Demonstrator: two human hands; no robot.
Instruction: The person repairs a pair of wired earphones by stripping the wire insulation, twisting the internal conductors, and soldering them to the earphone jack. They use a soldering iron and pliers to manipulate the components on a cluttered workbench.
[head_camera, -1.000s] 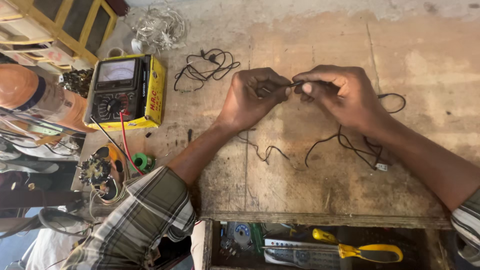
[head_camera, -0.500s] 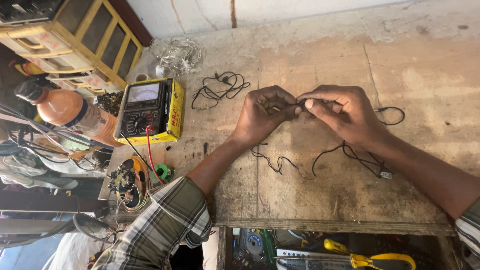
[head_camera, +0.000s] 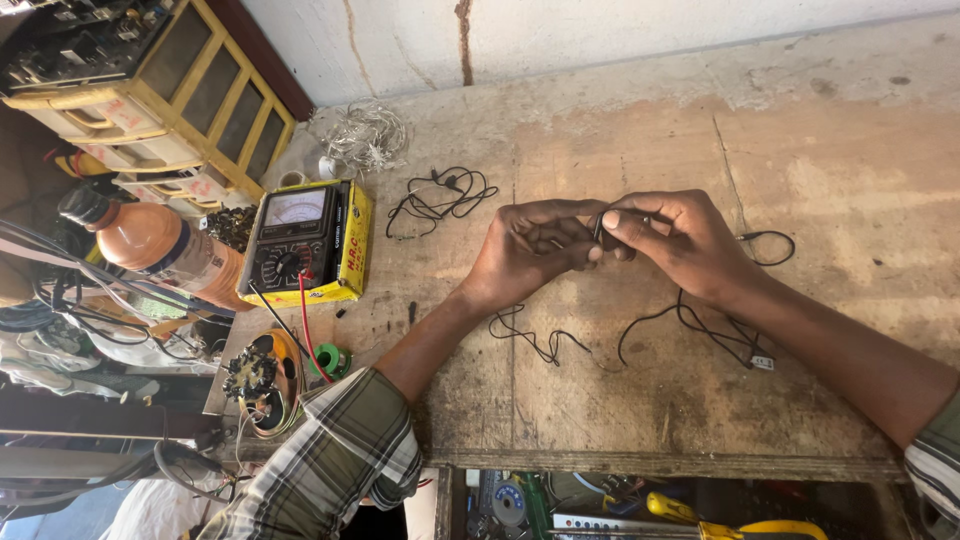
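Both hands, left (head_camera: 530, 250) and right (head_camera: 675, 240), pinch a small black part (head_camera: 601, 228) on a thin, limp, light cable (head_camera: 700, 330); probably fragile, best held at the part

Rough matt wooden bench (head_camera: 640, 400), glossy yellow plastic meter (head_camera: 305, 243), checked cloth sleeve (head_camera: 340, 460)

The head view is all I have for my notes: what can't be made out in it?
- Small dark part pinched between left hand and right hand: mostly hidden by fingers.
- Yellow-handled tool: cut off by the bottom edge.
- Meter dial: too small to read.
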